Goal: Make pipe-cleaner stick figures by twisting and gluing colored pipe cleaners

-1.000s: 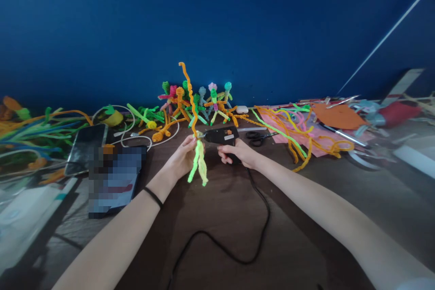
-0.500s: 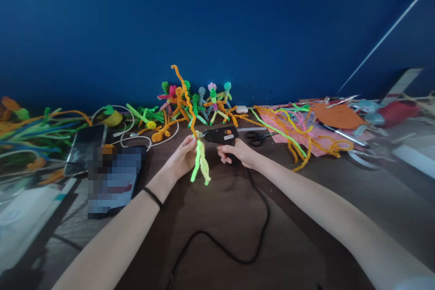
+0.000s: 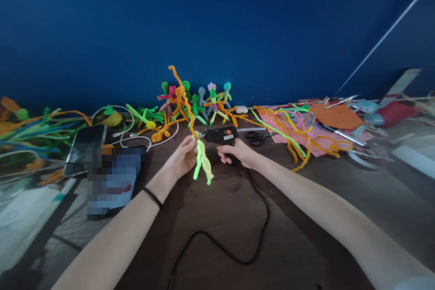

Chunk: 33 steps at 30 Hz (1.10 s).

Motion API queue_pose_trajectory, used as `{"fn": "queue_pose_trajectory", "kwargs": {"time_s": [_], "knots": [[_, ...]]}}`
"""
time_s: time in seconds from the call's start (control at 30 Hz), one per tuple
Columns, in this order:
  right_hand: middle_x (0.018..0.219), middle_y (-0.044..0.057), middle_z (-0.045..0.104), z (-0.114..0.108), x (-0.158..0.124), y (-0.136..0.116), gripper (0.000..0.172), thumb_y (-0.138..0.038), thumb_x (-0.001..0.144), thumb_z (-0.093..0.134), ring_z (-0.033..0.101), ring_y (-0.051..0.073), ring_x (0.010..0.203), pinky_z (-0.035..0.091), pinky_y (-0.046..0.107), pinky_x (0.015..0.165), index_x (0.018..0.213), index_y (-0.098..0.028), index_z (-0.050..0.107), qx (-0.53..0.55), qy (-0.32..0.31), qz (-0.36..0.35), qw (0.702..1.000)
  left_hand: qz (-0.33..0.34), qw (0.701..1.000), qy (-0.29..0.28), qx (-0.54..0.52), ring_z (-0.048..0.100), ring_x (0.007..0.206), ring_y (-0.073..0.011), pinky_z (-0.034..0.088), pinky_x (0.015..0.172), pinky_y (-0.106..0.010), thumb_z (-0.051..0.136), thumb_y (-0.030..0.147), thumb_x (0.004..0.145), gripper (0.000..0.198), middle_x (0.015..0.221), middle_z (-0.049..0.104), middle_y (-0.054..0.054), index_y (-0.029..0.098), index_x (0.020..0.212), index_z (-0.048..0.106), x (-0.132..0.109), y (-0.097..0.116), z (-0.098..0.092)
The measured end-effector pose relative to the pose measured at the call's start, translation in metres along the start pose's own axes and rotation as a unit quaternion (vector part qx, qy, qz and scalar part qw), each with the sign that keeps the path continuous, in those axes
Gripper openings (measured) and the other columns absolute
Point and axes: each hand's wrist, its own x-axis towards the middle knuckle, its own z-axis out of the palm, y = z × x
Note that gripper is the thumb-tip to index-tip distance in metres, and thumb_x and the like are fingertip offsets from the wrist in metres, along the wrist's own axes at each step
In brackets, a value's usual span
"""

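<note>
My left hand (image 3: 185, 156) pinches a pipe-cleaner figure (image 3: 204, 161) by its middle. Two lime-green strands hang down from it, and a long wavy orange pipe cleaner (image 3: 186, 102) rises up from the pinch. My right hand (image 3: 236, 152) is wrapped round the handle of a black hot glue gun (image 3: 219, 135). Its nozzle points left and meets the figure at my left fingertips; whether it touches I cannot tell. A black cord (image 3: 267, 208) runs from the handle down across the table.
Several finished pipe-cleaner figures (image 3: 195, 104) stand against the blue wall. Black scissors (image 3: 255, 137) lie right of the glue gun, near loose pipe cleaners on pink paper (image 3: 272, 129) and an orange sheet (image 3: 338, 115). At left are two phones (image 3: 84, 147), a white cable and a green pipe-cleaner pile (image 3: 47, 133).
The figure has turned slightly in my left hand: the lime-green ends have swung a little right and the orange tip a little left. The glue gun stays in place.
</note>
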Motion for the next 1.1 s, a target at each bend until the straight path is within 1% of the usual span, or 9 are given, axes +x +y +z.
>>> {"fn": "queue_pose_trajectory", "kwargs": {"time_s": [0.27,0.53,0.67,0.8,0.9,0.97,1.0,1.03,1.1], "knots": [[0.049,-0.004,0.049,0.000,0.000,0.000,0.018,-0.024,0.071,0.058,0.039,0.004,0.037,0.038,0.024,0.047,0.060,-0.013,0.049,0.000,0.003,-0.003,1.000,-0.004,1.000,0.020,0.005,0.058,0.053,-0.0095,0.048,0.052,-0.020,0.049,0.005,0.078,0.015,0.058,0.059,0.000,0.016,0.072,0.056,-0.001,0.001,0.003],[0.049,-0.004,0.050,0.001,0.000,-0.002,0.021,-0.024,0.069,0.061,0.040,0.004,0.036,0.039,0.023,0.046,0.057,-0.012,0.050,0.007,0.019,0.000,1.000,-0.005,1.000,-0.004,0.011,0.059,0.054,-0.0099,0.049,0.052,-0.020,0.052,0.006,0.077,0.011,0.060,0.060,0.000,0.016,0.073,0.056,0.003,-0.001,-0.003],[0.056,-0.001,0.056,0.001,0.001,-0.004,0.019,-0.027,0.069,0.061,0.041,0.004,0.038,0.044,0.024,0.049,0.061,-0.012,0.054,0.053,0.066,0.006,0.996,-0.002,1.000,-0.013,0.004,0.060,0.056,-0.0098,0.050,0.053,-0.020,0.053,0.006,0.076,0.010,0.060,0.061,0.000,0.016,0.074,0.057,0.005,-0.002,-0.004],[0.068,0.004,0.062,-0.002,0.005,-0.009,0.021,-0.033,0.072,0.055,0.054,0.010,0.049,0.048,0.026,0.051,0.073,-0.012,0.058,0.095,0.113,0.051,0.988,-0.002,1.000,-0.021,0.001,0.060,0.056,-0.0098,0.050,0.053,-0.020,0.054,0.007,0.075,0.009,0.061,0.062,-0.001,0.015,0.075,0.058,0.006,-0.002,-0.005],[0.065,0.006,0.062,-0.009,0.007,-0.013,0.031,-0.041,0.075,0.049,0.058,0.015,0.054,0.047,0.027,0.050,0.074,-0.012,0.058,0.017,0.159,0.049,0.986,0.002,0.999,-0.033,0.001,0.060,0.055,-0.0099,0.050,0.053,-0.020,0.055,0.008,0.074,0.008,0.059,0.061,-0.001,0.015,0.074,0.058,0.005,-0.002,-0.006],[0.061,0.006,0.061,-0.016,0.007,-0.016,0.040,-0.049,0.076,0.045,0.058,0.017,0.055,0.046,0.028,0.052,0.069,-0.013,0.058,-0.096,0.197,0.030,0.975,0.002,0.999,-0.036,0.001,0.059,0.054,-0.0102,0.050,0.053,-0.020,0.055,0.008,0.073,0.008,0.057,0.060,0.000,0.015,0.074,0.058,0.005,-0.002,-0.006],[0.059,0.006,0.060,-0.020,0.007,-0.017,0.043,-0.052,0.076,0.044,0.058,0.018,0.057,0.045,0.028,0.055,0.065,-0.013,0.057,-0.174,0.221,0.020,0.959,0.001,0.999,-0.036,0.001,0.060,0.055,-0.0104,0.050,0.053,-0.021,0.055,0.007,0.073,0.008,0.057,0.060,0.000,0.015,0.073,0.058,0.005,-0.002,-0.006],[0.057,0.006,0.059,-0.024,0.006,-0.019,0.046,-0.055,0.075,0.044,0.058,0.019,0.060,0.044,0.028,0.058,0.060,-0.013,0.056,-0.257,0.245,0.016,0.935,0.001,0.999,-0.035,0.000,0.060,0.055,-0.0106,0.050,0.054,-0.021,0.054,0.007,0.073,0.009,0.057,0.059,0.000,0.016,0.073,0.058,0.004,-0.001,-0.005],[0.058,0.007,0.060,-0.030,0.005,-0.022,0.054,-0.060,0.076,0.038,0.059,0.021,0.066,0.042,0.028,0.063,0.056,-0.014,0.056,-0.379,0.270,0.040,0.884,-0.001,1.000,-0.030,0.002,0.060,0.055,-0.0109,0.050,0.054,-0.021,0.053,0.007,0.074,0.010,0.057,0.059,0.000,0.016,0.072,0.057,0.004,-0.001,-0.004]]}}
